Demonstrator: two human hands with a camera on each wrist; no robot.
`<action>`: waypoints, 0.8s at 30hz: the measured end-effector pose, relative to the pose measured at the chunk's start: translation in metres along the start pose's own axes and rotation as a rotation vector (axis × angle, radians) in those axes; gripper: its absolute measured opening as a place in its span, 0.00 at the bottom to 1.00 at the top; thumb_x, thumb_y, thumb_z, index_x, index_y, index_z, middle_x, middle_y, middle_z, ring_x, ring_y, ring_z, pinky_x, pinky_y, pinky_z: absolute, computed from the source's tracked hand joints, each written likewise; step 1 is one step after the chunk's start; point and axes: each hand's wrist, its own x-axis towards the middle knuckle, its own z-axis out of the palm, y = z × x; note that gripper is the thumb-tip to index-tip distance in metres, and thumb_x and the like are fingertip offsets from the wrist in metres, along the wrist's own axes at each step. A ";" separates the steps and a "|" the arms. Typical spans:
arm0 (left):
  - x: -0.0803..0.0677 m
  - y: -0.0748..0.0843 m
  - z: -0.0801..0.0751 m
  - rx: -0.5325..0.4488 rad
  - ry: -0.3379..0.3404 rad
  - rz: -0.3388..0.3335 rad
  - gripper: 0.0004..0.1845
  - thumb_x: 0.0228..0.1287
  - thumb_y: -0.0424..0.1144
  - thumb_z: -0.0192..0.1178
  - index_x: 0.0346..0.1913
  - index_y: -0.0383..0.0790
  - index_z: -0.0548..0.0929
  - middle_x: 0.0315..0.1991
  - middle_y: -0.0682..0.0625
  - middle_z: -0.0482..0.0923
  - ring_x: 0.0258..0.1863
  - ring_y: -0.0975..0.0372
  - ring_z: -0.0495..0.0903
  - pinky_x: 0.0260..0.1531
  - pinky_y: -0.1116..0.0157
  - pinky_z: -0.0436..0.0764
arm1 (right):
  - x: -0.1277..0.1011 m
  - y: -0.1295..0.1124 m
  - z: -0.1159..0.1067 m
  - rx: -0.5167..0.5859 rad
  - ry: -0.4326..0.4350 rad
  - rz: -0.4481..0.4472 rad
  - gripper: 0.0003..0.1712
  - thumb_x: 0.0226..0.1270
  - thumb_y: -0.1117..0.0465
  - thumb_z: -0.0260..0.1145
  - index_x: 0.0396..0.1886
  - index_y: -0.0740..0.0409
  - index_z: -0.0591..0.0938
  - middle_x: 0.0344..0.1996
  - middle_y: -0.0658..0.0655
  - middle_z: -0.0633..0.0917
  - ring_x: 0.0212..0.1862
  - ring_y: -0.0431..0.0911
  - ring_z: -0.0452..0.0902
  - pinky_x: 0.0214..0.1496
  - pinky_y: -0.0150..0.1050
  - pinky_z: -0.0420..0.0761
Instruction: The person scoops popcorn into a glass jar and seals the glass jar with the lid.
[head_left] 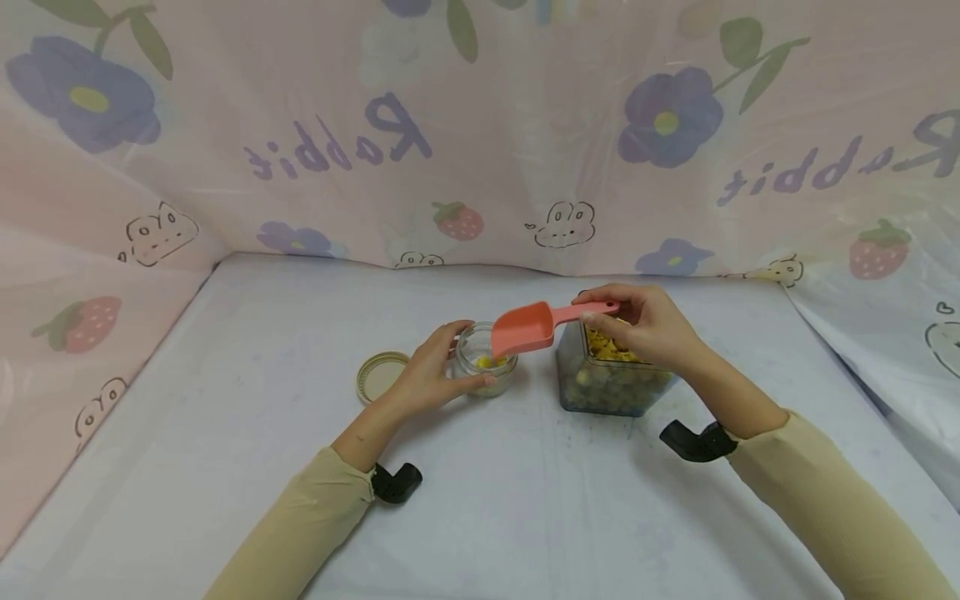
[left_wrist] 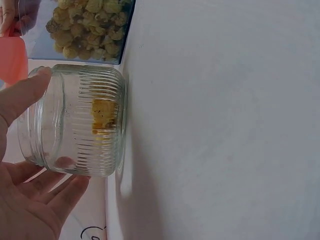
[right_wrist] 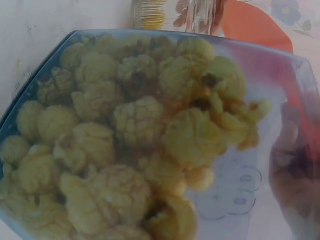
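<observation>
Overhead, from the head camera, the left hand [head_left: 431, 375] wraps thumb and fingers around a small ribbed glass jar [head_left: 487, 360] standing near the middle of the white surface [head_left: 225, 433], its grip grasping the jar's side wall. The right hand [head_left: 651, 323] pinches the handle of a coral plastic scoop [head_left: 534, 325], whose bowl hangs tilted over the jar's mouth. Just right of the jar stands a clear square container [head_left: 609, 379] of yellow puffed snacks, and a gold lid [head_left: 381, 375] lies flat to the left of the jar, apart from it.

Next, the left wrist view shows the glass jar [left_wrist: 80, 120] up close: the thumb [left_wrist: 22, 95] lies on the shoulder near the rim, fingertips [left_wrist: 62, 195] press the opposite wall, and a few yellow pieces sit at the bottom. The ribs should give purchase on otherwise slick glass; it looks rigid, breakable and nearly empty, so light and easily tipped, best held around the ribbed waist as now.

Lastly, the right wrist view looks through the container wall at the puffed snacks [right_wrist: 130, 140], which appear airy, crumbly and very light. The scoop [right_wrist: 255, 25] shows only as an orange patch beyond, stiff plastic best held by the handle end; the right hand's grip is blurred here
</observation>
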 end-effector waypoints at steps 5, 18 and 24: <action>-0.001 0.002 0.000 0.014 -0.001 -0.002 0.44 0.52 0.42 0.73 0.69 0.33 0.62 0.66 0.38 0.66 0.65 0.50 0.68 0.63 0.55 0.71 | -0.004 0.001 -0.004 0.051 0.018 0.015 0.14 0.66 0.68 0.64 0.49 0.68 0.81 0.32 0.46 0.79 0.24 0.43 0.68 0.21 0.33 0.68; 0.003 0.009 0.003 0.136 -0.024 0.048 0.49 0.52 0.47 0.70 0.71 0.30 0.56 0.66 0.35 0.63 0.66 0.47 0.64 0.66 0.49 0.66 | -0.018 0.007 -0.016 0.159 0.115 -0.031 0.12 0.67 0.66 0.63 0.49 0.65 0.82 0.34 0.48 0.83 0.29 0.38 0.74 0.29 0.28 0.77; 0.009 0.015 0.005 0.156 0.017 0.069 0.50 0.50 0.53 0.70 0.71 0.34 0.57 0.68 0.36 0.61 0.69 0.47 0.58 0.67 0.46 0.61 | -0.024 0.011 -0.022 0.262 0.151 -0.096 0.12 0.64 0.73 0.62 0.46 0.67 0.83 0.32 0.47 0.84 0.29 0.37 0.75 0.32 0.25 0.78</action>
